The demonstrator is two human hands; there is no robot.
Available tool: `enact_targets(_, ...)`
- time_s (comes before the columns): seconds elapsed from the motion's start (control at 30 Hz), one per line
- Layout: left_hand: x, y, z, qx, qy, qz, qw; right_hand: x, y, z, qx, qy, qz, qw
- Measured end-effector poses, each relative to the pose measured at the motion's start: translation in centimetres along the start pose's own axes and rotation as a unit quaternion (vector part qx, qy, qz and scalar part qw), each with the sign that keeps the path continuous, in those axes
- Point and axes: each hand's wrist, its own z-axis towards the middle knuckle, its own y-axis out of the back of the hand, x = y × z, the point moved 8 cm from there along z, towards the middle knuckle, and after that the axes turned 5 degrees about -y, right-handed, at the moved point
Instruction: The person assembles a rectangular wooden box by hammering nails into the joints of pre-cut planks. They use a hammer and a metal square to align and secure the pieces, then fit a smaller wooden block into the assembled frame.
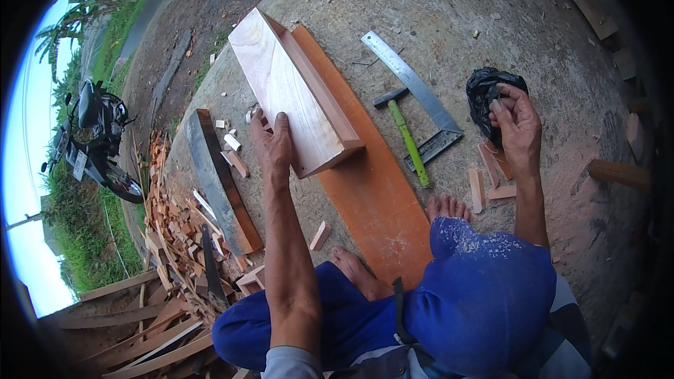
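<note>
Partly over an orange board (pixel 385 207), a wooden box (pixel 279 88) lies;
the left hand (pixel 272 144) touches its side, fingers loosely parted; the right hand (pixel 518 123) bunches its fingers at a black bag (pixel 480 90), any hold impossible to tell.

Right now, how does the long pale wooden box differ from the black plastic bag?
The long pale wooden box looks larger than the black plastic bag. The box has straight edges; the bag is crumpled. The box shows wood grain; the bag is glossy. Both have a hand at them: left hand and right hand, respectively.
</note>
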Motion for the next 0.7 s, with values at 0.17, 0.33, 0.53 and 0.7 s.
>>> enact_targets(0.17, -7.1, -1.1, -3.9, 0.063, -0.084, -0.212, 0.972, 4.7, -17.0, -2.3, 0.311, -0.088, 0.241, 0.915)
enact_targets(0.33, -8.0, -3.4, -8.2, 0.098, -0.018, -0.349, 0.932, 7.0, -24.4, -3.3, 0.378, -0.159, 0.333, 0.849)
enact_targets(0.53, -5.0, -5.2, -10.4, -0.002, 0.085, -0.537, 0.839, 5.4, -26.5, -5.5, 0.348, -0.213, 0.370, 0.835)
enact_targets(0.7, -4.5, -5.1, -11.6, -0.016, 0.048, -0.540, 0.840, 3.7, -27.4, -6.6, 0.377, -0.211, 0.324, 0.842)
